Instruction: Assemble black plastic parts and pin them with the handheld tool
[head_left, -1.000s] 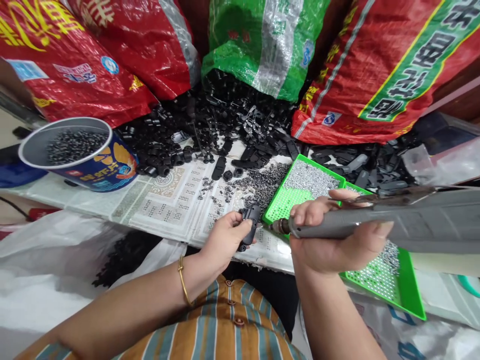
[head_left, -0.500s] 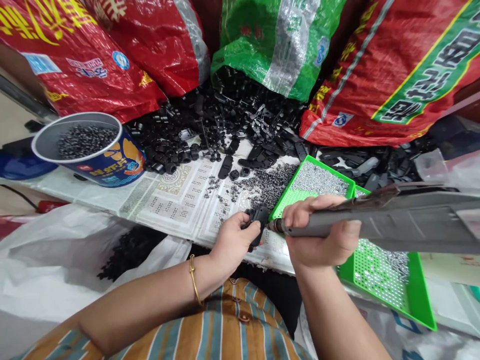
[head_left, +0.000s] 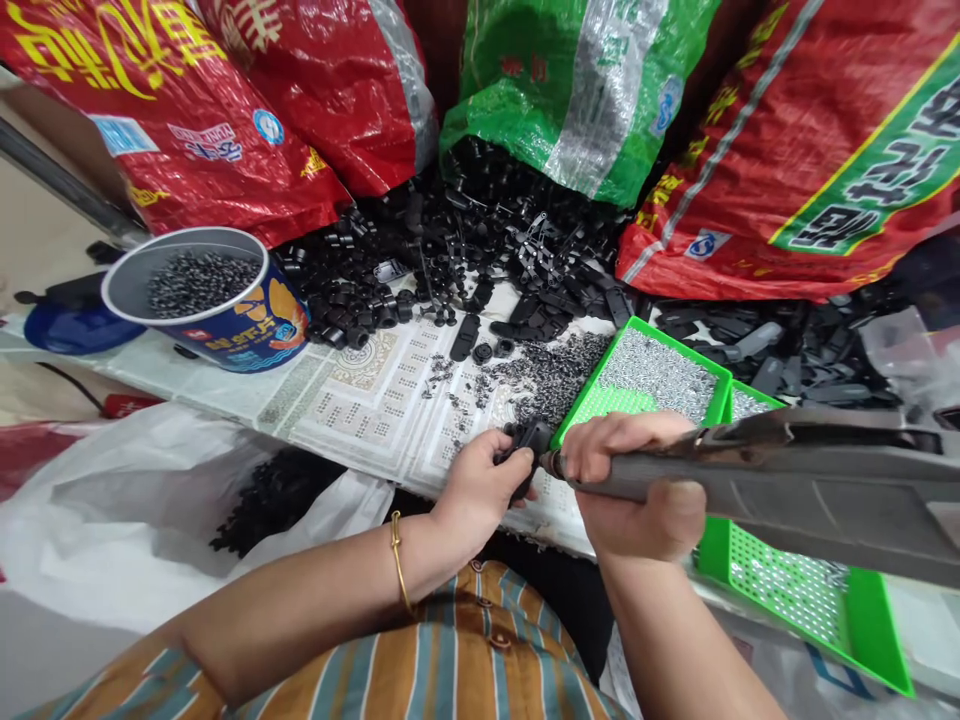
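Between the thumb and fingers of my left hand (head_left: 484, 485) is a black plastic part (head_left: 531, 445), partly covered by the fingers. My right hand (head_left: 637, 490) is wrapped round a grey power screwdriver (head_left: 795, 490), which lies level and points left. Its tip is at the right side of the black part; whether it touches a screw is too small to tell. Behind the hands, a green perforated tray (head_left: 637, 325) holds small silvery screws. Small dark pieces (head_left: 555, 375) lie scattered just beyond the black part.
A blue tub (head_left: 247, 335) of small dark pieces stands at left. Heaped black parts (head_left: 525, 260) cover the table's back, below red bags (head_left: 262, 150) and a green bag (head_left: 510, 100). Another green tray (head_left: 870, 620) extends under the screwdriver. White sacking (head_left: 112, 500) hangs at front left.
The whole view has shifted slightly, so the tub, bags and trays appear further right. My left hand still holds the black part, and the screwdriver stays close against it.
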